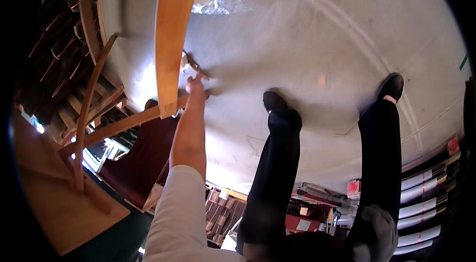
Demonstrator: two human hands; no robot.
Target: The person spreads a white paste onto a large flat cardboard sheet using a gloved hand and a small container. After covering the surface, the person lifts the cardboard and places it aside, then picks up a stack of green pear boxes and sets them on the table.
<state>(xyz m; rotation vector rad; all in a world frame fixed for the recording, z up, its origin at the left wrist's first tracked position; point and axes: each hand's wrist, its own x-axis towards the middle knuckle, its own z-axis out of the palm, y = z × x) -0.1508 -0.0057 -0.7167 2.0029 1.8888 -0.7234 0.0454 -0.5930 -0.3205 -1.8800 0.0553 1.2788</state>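
My left hand (pixel 195 85) reaches forward, bare, its fingers drawn together against a small pale-and-dark object (pixel 191 63). Its kind is too small to make out. Close beside that hand stands a long orange-brown wooden board (pixel 171 38), running up to the top edge. A narrower wooden strip (pixel 129 124) passes behind my left forearm, its rounded end showing just past the wrist. My right hand (pixel 382 227), in a grey glove, hangs low beside my right thigh. It is blurred, and I cannot see whether it holds anything.
My shoes (pixel 275 100) rest on the grey concrete floor (pixel 322 38). At left are a brown panel (pixel 64 202), curved wooden strips (pixel 91 88) and dark stacked pieces (pixel 54 38). Stacked white sheets (pixel 416 195) lie at lower right. Clear plastic wrapping (pixel 210 6) lies far ahead.
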